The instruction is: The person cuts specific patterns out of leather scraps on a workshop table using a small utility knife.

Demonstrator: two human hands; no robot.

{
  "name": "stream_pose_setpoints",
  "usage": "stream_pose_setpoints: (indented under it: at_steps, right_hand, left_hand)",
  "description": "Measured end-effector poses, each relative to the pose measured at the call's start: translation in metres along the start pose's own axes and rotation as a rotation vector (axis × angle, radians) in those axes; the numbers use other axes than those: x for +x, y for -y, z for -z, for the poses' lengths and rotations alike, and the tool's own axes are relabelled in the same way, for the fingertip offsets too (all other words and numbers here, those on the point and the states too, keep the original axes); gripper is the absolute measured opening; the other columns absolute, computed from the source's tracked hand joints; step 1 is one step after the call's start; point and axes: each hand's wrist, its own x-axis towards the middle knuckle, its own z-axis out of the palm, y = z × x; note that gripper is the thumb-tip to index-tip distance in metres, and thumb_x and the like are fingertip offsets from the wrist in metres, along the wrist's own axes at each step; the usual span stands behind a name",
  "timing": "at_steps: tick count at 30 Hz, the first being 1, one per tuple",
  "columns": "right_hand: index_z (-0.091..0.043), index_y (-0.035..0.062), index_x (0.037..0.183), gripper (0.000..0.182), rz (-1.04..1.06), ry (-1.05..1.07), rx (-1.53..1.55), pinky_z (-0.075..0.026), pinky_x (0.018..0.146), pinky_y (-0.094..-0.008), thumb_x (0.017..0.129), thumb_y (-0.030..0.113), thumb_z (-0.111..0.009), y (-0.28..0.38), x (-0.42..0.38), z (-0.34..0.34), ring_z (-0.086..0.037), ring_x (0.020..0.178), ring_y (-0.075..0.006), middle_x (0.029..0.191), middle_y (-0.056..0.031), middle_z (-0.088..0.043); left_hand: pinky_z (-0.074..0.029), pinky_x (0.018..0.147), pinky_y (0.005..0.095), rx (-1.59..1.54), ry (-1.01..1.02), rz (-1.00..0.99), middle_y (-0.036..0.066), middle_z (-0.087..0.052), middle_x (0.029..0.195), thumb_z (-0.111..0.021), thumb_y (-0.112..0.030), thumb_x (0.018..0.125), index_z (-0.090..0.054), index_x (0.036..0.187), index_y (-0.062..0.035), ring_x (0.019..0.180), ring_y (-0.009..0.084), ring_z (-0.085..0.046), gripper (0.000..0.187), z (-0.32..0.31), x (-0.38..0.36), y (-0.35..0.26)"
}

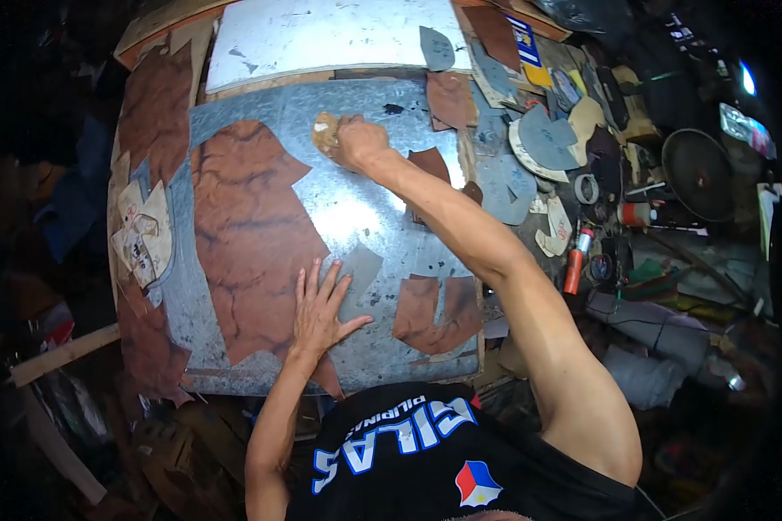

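Note:
My left hand (326, 311) lies with spread fingers on the right edge of a large brown leather piece (252, 226) and on the metal sheet (187, 326). A grey flat piece (362, 267) sits just beside its fingertips. Farther up, my right hand (359, 141) has its fingers curled at a small tan piece (325, 133), which it grips against the sheet. To the right of my left hand is a U-shaped brown leather piece (434, 326).
A white board (334, 39) lies along the far side. Leather scraps (156, 117) and paper patterns (143, 234) line the left. Grey templates (543, 139), a tape roll (586, 188), an orange-red tool (575, 267) and a dark round pan (698, 174) are at the right.

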Motion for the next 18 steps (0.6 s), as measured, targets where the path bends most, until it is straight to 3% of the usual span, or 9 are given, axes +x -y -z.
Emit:
stream_pose_setpoints:
  at_steps: [2, 4, 8, 14, 16, 18]
  right_hand:
    - [-0.055, -0.0081, 0.122, 0.069, 0.006, -0.026, 0.034, -0.054, 0.086, -0.0429, 0.083, 0.048, -0.067, -0.001, 0.001, -0.002, -0.064, 0.106, -0.0377, 0.117, -0.0266, -0.061]
    - [-0.053, -0.0074, 0.124, 0.071, -0.066, 0.100, 0.186, -0.053, 0.087, -0.0439, 0.081, 0.047, -0.071, -0.001, 0.005, -0.001, -0.062, 0.108, -0.0376, 0.120, -0.0257, -0.058]
    - [-0.054, -0.0073, 0.124, 0.070, -0.047, -0.003, 0.069, -0.053, 0.085, -0.0449, 0.081, 0.046, -0.071, 0.008, -0.006, -0.005, -0.064, 0.102, -0.0386, 0.122, -0.0248, -0.054]
    - [-0.057, -0.0086, 0.117, 0.057, 0.140, -0.084, 0.025, -0.055, 0.076, -0.0456, 0.086, 0.039, -0.066, 0.017, -0.027, -0.037, -0.068, 0.089, -0.0383, 0.114, -0.0259, -0.055]
    - [-0.056, -0.0142, 0.118, 0.056, 0.113, -0.040, -0.037, -0.057, 0.072, -0.0421, 0.083, 0.029, -0.065, 0.026, -0.036, -0.051, -0.069, 0.092, -0.0347, 0.118, -0.0321, -0.055]
    - [-0.056, -0.0155, 0.117, 0.052, 0.167, -0.100, -0.011, -0.058, 0.067, -0.0408, 0.083, 0.023, -0.062, 0.035, -0.052, -0.038, -0.069, 0.090, -0.0362, 0.113, -0.0354, -0.057]
  left_hand:
    - [-0.017, 0.116, 0.0581, -0.006, -0.005, -0.007, 0.012, -0.039, 0.150, -0.077, -0.059, 0.067, -0.058, 0.127, -0.0073, 0.142, 0.0386, -0.025, 0.081, 0.000, 0.000, -0.001]
    - [-0.017, 0.116, 0.0582, 0.004, -0.012, -0.009, 0.013, -0.040, 0.150, -0.078, -0.058, 0.066, -0.058, 0.127, -0.0071, 0.142, 0.0389, -0.026, 0.081, 0.002, 0.000, -0.001]
    - [-0.017, 0.115, 0.0586, 0.011, -0.017, -0.020, 0.013, -0.040, 0.149, -0.078, -0.058, 0.066, -0.059, 0.126, -0.0067, 0.142, 0.0398, -0.026, 0.081, 0.001, 0.001, -0.002]
    - [-0.017, 0.115, 0.0585, 0.014, -0.005, -0.013, 0.014, -0.040, 0.149, -0.076, -0.059, 0.068, -0.059, 0.127, -0.0062, 0.142, 0.0400, -0.026, 0.081, 0.001, 0.004, -0.002]
    - [-0.017, 0.115, 0.0584, 0.022, 0.003, 0.025, 0.014, -0.040, 0.149, -0.075, -0.060, 0.069, -0.059, 0.127, -0.0064, 0.142, 0.0399, -0.026, 0.081, 0.002, -0.004, -0.001]
    - [-0.017, 0.115, 0.0580, 0.005, -0.019, -0.018, 0.013, -0.040, 0.149, -0.074, -0.060, 0.070, -0.059, 0.128, -0.0072, 0.142, 0.0395, -0.025, 0.080, 0.004, 0.001, -0.002]
